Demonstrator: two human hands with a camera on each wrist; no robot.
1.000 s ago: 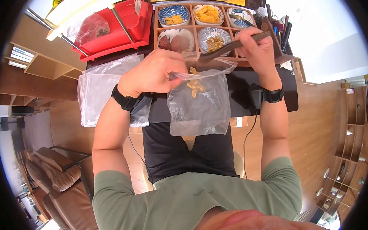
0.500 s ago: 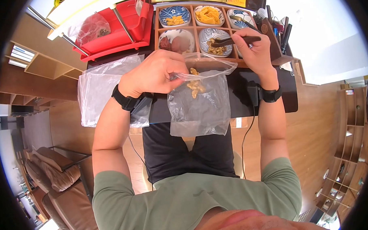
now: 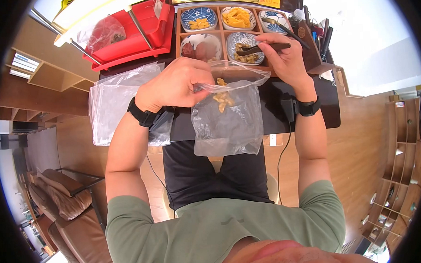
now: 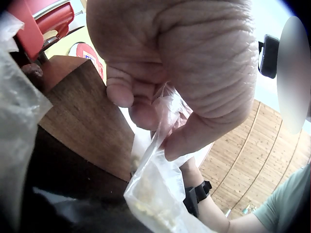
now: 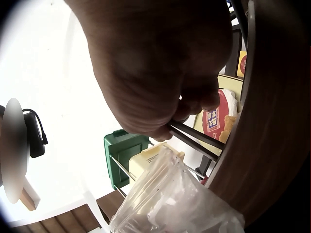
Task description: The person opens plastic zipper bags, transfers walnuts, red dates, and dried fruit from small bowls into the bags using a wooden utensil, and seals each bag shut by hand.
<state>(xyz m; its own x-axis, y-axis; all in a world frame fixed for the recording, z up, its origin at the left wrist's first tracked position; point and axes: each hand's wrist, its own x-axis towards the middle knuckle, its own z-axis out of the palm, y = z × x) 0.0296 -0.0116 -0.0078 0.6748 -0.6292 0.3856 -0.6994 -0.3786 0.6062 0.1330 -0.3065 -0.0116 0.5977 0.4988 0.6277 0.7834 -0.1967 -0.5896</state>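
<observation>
My left hand (image 3: 181, 81) pinches the rim of a clear plastic bag (image 3: 229, 131) between thumb and fingers. The bag hangs over the front of the dark table, its mouth spread, with walnut pieces (image 3: 223, 101) inside. In my right hand (image 3: 287, 59) is a pair of dark brown tongs (image 3: 278, 46); their two arms show in the right wrist view, tips hidden behind the tray's wall. From above, the tips reach into a patterned bowl (image 3: 235, 39) holding walnut pieces (image 3: 249, 58). That bowl sits in the front row of a divided wooden tray (image 3: 222, 52).
Other bowls in the tray hold yellow pieces (image 3: 199, 24), orange slices (image 3: 237, 17) and dark red dried fruit (image 3: 188, 50). A second dark utensil (image 3: 288, 29) leans from the back right bowl. More clear bags (image 3: 121, 107) lie left, below a red bin (image 3: 156, 40). A pen holder (image 3: 312, 44) stands right.
My right hand has come down and left, bringing the tongs from above the tray into the walnut bowl. My left hand and the bag have stayed put.
</observation>
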